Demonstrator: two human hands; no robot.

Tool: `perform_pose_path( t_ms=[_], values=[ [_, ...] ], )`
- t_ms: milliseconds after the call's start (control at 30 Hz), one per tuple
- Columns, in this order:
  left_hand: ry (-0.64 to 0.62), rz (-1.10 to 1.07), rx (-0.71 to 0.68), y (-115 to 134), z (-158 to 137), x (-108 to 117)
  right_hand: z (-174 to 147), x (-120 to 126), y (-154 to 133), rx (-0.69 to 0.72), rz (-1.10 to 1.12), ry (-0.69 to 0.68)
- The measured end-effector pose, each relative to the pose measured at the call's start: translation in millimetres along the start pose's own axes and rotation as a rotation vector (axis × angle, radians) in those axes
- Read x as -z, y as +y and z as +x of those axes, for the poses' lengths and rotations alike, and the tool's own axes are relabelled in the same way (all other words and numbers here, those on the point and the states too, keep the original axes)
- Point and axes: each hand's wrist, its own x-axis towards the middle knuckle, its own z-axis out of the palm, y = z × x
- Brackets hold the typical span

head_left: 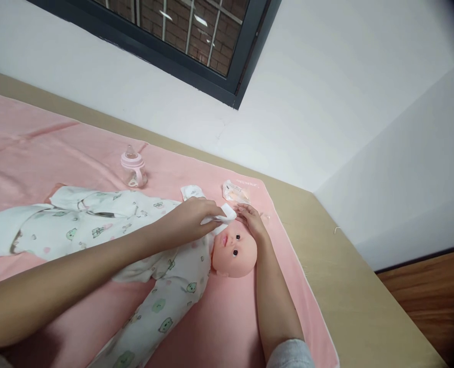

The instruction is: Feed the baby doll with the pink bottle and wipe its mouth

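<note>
A baby doll [227, 258] lies on its back, its bald head to the right, dressed in a white suit with green and pink animal prints. My left hand [194, 217] reaches across its chest, fingers closed on a folded white cloth [227, 212] beside the doll's cheek. Against the far side of the doll's head rests my right hand [251, 220], its fingers extended towards the cloth and holding nothing. The fingertips partly hide the side of the head. Just beyond both hands lies a small clear plastic packet [235, 191].
A pink blanket [227, 317] covers much of the wooden table [326, 276]. A baby bottle [134, 168] with a pink collar stands upright near the back. White walls and a dark-framed window [196, 66] border the table's far side.
</note>
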Motion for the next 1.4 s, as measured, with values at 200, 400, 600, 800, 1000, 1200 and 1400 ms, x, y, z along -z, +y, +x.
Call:
perform_pose_path(
  t_ms=[200, 400, 600, 800, 1000, 1200, 1400],
  values=[
    [0.054, -0.003, 0.082, -13, 4, 15, -21, -24, -56, 0.235, -0.117, -0.165],
    [0.059, -0.059, 0.125, -27, 3, 20, -68, -62, -112, 0.447, -0.362, -0.302],
    [0.067, -0.035, 0.085, -30, 3, 19, -83, -80, -116, 0.627, -0.696, -0.26],
    [0.213, 0.057, 0.124, -31, -6, 61, -58, -53, -104, 0.566, -0.701, -0.029],
    [0.518, 0.04, 0.366, -63, -30, 118, -24, -4, -69, 0.342, -0.618, 0.12],
    [0.643, -0.01, 0.616, -140, -54, 134, -8, 14, -45, 0.297, -0.619, 0.346],
    [0.29, 0.076, 0.663, -184, -71, 143, 3, 5, -53, 0.371, -0.535, 0.298]
  ],
)
